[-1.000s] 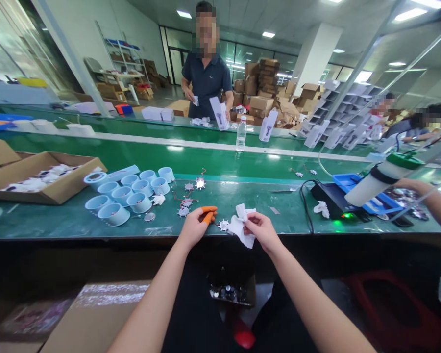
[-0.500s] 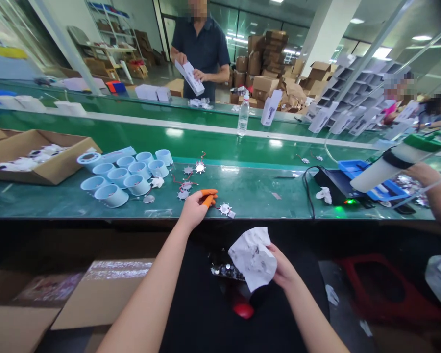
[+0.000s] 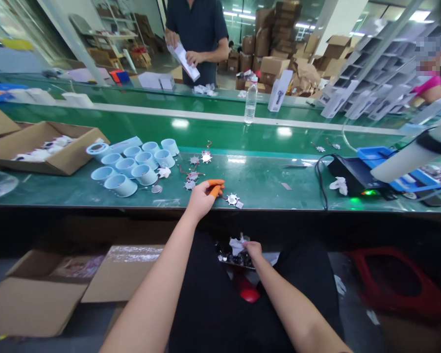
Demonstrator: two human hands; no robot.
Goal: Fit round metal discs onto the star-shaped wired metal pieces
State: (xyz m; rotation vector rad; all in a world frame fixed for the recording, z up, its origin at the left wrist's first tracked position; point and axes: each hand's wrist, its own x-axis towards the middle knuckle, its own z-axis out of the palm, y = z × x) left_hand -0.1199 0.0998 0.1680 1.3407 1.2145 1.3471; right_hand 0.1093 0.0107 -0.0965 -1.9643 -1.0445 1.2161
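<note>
Cardboard box, brown and open (image 3: 68,162), is parked at the far left of your shiny green bench (image 3: 264,171), with white pieces (image 3: 46,149) inside. Next over you've got a bunch of round light-blue cups (image 3: 121,187), then a flat round silvery disc (image 3: 157,189) and a crumpled white wad (image 3: 164,172) right by them. Across the bench, a person in a dark short-sleeved shirt (image 3: 196,37) is holding a long white box (image 3: 185,63).

Moving right, there are some gray star-shaped pieces with red wires (image 3: 193,175), then your left hand (image 3: 205,197), resting at the bench edge with orange finger covers (image 3: 216,183) on. Its fingers are bent close together, but honestly I can't tell if they're pinching anything. Just right of them lies a white spiky wheel-shaped piece (image 3: 232,199), with a small gray square (image 3: 239,205) beside it.

Below the bench edge, your right hand (image 3: 253,249) has crumpled white paper (image 3: 237,246) pinched in its fingertips, over a container of dark and silvery bits (image 3: 238,266). Further right: a clear plastic bottle (image 3: 250,103), then a black box with a green light (image 3: 351,174).
</note>
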